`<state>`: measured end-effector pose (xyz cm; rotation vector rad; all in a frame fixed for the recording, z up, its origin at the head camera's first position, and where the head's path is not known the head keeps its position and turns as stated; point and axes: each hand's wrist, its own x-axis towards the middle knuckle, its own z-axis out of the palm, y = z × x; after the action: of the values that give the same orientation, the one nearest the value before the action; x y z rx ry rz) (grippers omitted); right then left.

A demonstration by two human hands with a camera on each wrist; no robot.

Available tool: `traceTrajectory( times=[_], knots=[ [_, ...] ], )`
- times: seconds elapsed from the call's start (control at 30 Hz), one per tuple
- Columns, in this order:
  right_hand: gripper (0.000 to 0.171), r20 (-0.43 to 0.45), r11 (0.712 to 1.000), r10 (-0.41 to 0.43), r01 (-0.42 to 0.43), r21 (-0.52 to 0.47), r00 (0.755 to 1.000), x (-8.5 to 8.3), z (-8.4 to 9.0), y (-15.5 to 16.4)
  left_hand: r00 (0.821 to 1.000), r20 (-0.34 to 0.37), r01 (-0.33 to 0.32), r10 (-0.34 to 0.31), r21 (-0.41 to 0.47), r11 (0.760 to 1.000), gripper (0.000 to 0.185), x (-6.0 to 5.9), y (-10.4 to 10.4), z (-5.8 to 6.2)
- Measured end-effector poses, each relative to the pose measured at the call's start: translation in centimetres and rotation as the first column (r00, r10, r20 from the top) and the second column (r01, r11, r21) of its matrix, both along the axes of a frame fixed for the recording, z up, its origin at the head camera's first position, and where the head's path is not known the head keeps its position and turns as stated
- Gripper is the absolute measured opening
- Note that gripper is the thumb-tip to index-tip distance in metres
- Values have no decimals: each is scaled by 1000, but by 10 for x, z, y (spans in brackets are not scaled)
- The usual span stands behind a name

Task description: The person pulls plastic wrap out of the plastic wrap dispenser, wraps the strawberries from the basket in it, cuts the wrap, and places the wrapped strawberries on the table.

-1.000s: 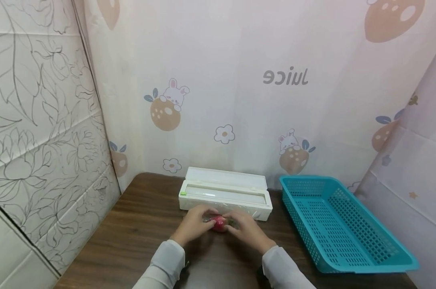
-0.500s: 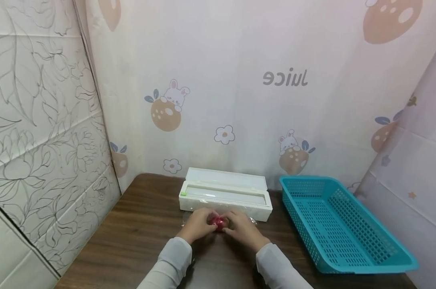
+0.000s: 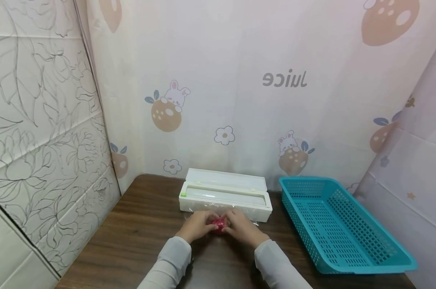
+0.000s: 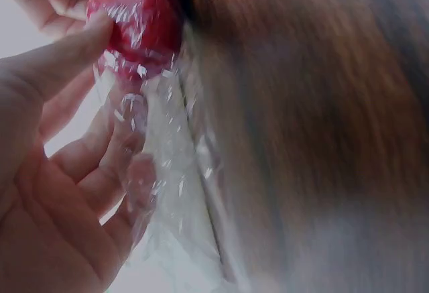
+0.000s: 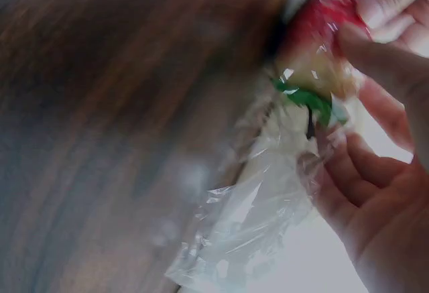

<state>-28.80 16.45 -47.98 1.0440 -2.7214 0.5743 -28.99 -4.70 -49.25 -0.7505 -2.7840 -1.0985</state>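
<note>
A red strawberry (image 3: 219, 226) with a pale top, green leaves and a dark stem lies sideways between the two hands. Clear cling film (image 5: 248, 219) covers it and spreads out loosely past both ends. My left hand (image 3: 195, 226) holds the red end, thumb and fingers on either side. At the leafy end, my right hand (image 3: 244, 228) holds the fruit through the film. In the left wrist view, film (image 4: 177, 179) also lies over the left fingers. Just behind the hands stands a white cling film box (image 3: 189, 204) with its lid raised.
A turquoise plastic basket (image 3: 308, 241) stands at the right of the dark wooden table (image 3: 131, 228). Printed curtains (image 3: 246, 108) hang behind the table and along its sides.
Both hands have drawn closer together round the strawberry, the right one moving left. The pale end, visible a second ago in the head view, is now mostly covered by the right hand.
</note>
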Motion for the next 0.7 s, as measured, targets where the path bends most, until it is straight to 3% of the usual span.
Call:
traceTrajectory(
  times=[0.17,0.33,0.53,0.7],
  knots=[
    [25,184,999,35,-34,-7,982,1,9,6,996,62,69,-68,-11,998,20,5,-4,3],
    [20,305,998,69,-67,-17,950,2,11,8,990,71,129,-122,-98,987,21,12,-7,6],
    [29,382,998,44,-54,14,923,7,7,10,983,69,179,-170,-165,970,23,20,-6,2],
    [30,419,1000,13,-19,10,908,11,6,13,987,27,160,-158,-103,982,16,25,-2,3]
  ],
)
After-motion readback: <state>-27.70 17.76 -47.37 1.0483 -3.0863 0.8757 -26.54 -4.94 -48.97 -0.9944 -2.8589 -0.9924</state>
